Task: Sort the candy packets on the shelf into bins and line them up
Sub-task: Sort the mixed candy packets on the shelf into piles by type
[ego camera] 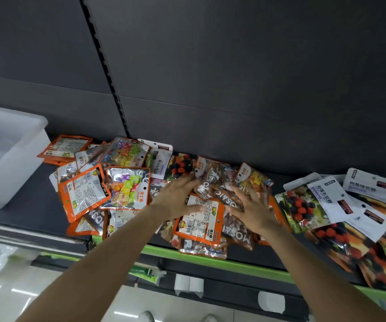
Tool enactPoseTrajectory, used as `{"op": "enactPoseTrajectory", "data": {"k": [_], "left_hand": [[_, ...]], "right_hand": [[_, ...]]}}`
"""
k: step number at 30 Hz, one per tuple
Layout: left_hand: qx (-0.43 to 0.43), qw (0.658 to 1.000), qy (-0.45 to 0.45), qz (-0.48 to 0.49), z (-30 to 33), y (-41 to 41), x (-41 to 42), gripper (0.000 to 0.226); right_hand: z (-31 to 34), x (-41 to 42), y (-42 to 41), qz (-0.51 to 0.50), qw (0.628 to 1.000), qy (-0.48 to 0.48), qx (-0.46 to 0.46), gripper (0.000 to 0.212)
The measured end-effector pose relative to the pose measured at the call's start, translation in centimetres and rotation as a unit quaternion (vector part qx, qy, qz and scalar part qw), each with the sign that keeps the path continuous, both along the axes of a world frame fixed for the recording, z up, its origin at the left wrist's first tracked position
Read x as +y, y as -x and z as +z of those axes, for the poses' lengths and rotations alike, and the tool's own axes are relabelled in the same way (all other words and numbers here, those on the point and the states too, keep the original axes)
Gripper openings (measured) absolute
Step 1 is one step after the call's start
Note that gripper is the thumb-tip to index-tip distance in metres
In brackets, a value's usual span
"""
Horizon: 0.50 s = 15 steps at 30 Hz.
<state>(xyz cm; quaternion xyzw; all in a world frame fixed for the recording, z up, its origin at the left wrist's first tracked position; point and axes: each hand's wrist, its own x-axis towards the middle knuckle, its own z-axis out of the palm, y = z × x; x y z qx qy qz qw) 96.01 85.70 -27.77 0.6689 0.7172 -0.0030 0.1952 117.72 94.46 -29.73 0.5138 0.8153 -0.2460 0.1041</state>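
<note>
"MOSAIC" on dark packet [224, 201] | "SUGAR" on orange-edged packet [127, 188] | white labels unreadable

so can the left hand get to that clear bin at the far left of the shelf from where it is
Probably yes. The left hand rests on the packet pile, and the clear bin stands open-topped on the same shelf, with only flat orange packets lying between them.

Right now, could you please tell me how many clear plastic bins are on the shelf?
1: the clear bin stands at the shelf's far left end, left of the candy packets. Others may sit out of view.
</note>
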Motion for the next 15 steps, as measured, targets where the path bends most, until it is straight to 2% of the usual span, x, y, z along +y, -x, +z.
{"op": "enactPoseTrajectory", "data": {"k": [5,8,9,10,12,15], "left_hand": [[0.109,0.99,0.058,0.062,-0.5,3.0,-1.6,0.085],[0.097,0.991,0.052,0.079,-0.1,2.2,-1.2,0.088],[0.076,0.993,0.049,0.069,-0.3,1.8,-1.2,0.091],[0.066,0.995,0.053,0.043,-0.5,1.4,-1.3,0.094],[0.079,0.994,0.075,-0.02,-1.0,0.4,-1.6,0.1],[0.105,0.992,0.064,-0.033,-1.5,-0.7,-1.1,0.098]], "right_hand": [[-0.1,0.6,-0.4,-0.002,1.0,-0.011,0.027,0.066],[0.3,0.0,0.4,-0.031,0.999,0.002,0.031,0.063],[0.5,-0.4,1.2,-0.04,0.999,0.01,0.018,0.068],[0.8,-0.8,2.0,-0.043,0.999,0.014,0.002,0.082],[0.9,-1.2,3.1,-0.03,0.999,0.004,-0.028,0.104],[0.1,-0.4,2.0,-0.031,0.999,-0.018,0.006,0.099]]}}
